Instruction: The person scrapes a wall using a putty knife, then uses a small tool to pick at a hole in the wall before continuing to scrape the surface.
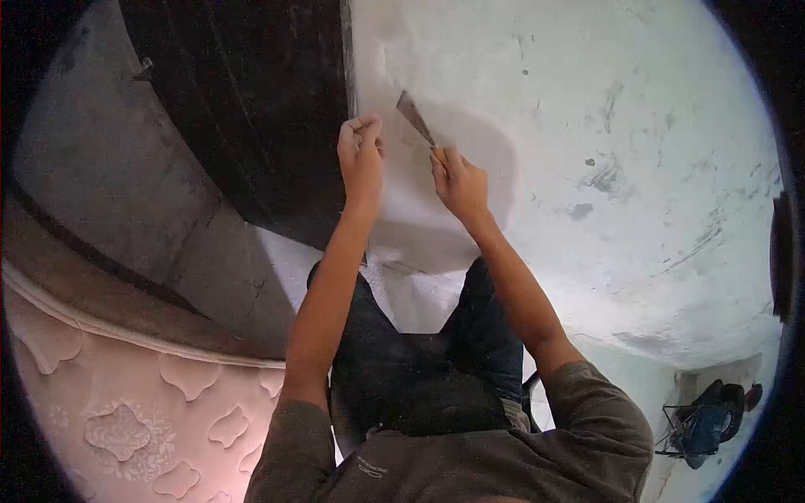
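Right hand [464, 186] grips the scraper [415, 117] firmly, tip toward 11 o'clock, by the wall [587, 109]. Left hand [360, 155], at its 8 o'clock, half curls, contents unclear; swinging the scraper that way calls for clearance.

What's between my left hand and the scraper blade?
In the head view, just a bare stretch of wall lies between your left hand and the scraper blade.

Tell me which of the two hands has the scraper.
The right hand: its fingers wrap the handle of the scraper. The left hand, beside the edge of the dark panel, shows no tool.
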### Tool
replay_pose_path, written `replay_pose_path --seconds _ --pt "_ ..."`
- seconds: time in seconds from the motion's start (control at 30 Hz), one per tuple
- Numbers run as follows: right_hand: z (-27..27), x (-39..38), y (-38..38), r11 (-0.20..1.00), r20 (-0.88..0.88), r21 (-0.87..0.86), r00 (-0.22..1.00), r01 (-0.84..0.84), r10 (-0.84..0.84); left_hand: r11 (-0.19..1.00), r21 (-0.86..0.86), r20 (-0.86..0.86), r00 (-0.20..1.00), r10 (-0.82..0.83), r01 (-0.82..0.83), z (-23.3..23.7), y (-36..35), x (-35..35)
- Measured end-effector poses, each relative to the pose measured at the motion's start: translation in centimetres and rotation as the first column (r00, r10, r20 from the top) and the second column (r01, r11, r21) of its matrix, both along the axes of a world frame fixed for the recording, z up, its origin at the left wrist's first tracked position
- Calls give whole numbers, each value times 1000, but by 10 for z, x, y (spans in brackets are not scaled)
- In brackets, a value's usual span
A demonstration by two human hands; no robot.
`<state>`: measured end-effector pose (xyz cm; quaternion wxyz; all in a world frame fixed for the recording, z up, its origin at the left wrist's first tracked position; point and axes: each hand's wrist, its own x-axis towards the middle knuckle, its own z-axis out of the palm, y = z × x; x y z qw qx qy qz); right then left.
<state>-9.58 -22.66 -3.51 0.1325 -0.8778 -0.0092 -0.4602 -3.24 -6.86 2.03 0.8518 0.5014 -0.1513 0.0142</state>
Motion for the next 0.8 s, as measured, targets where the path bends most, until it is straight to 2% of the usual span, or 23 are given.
replay_pose_path --seconds 0.03,0.1,0.2,0.33,0.4,0.43,0.5,0.53,0.6,0.63,0.7,0.73,0.8 --pt "2 4 1 1000 9 -4 1000 -3 3 1000 -4 9 1000 3 -3 2 0 4" --pt "-3 2 4 999 132 30 991 32 -35 998 -66 33 999 -10 12 -3 -1 2" --pt "-5 5 -1 999 21 -20 999 33 -32 1000 -23 17 1000 -18 18 -5 0 4" --pt "-6 0 2 999 104 0 993 54 -54 1000 -27 24 1000 -9 10 -5 0 2" --pt "-5 3 0 999 -24 -33 999 35 -36 1000 -26 -15 1000 13 -14 -1 -1 2" --pt "-3 4 2 999 -15 -32 999 34 -35 1000 -26 -6 1000 14 -14 0 0 3" --pt "-4 1 6 998 152 56 988 1 -10 999 -27 -10 1000 -28 27 -1 1 3" --pt "-7 1 5 998 142 58 990 3 -11 999 -26 -20 999 -29 28 -5 0 2" --pt "-6 7 2 998 -52 30 998 50 -48 998 -60 4 1000 -22 22 -3 -2 4" --pt "-6 8 3 998 -44 33 998 50 -49 998 -57 12 1000 -23 24 0 -2 3" --pt "-8 6 4 988 25 138 997 -70 67 999 -25 -30 999 -34 34 2 -1 -2" --pt "-11 7 3 988 17 136 997 -71 69 999 -28 -37 999 -32 31 0 -1 -3" --pt "-14 12 3 939 -60 308 982 -151 177 999 -42 -4 1000 -30 30 -1 -3 -1"
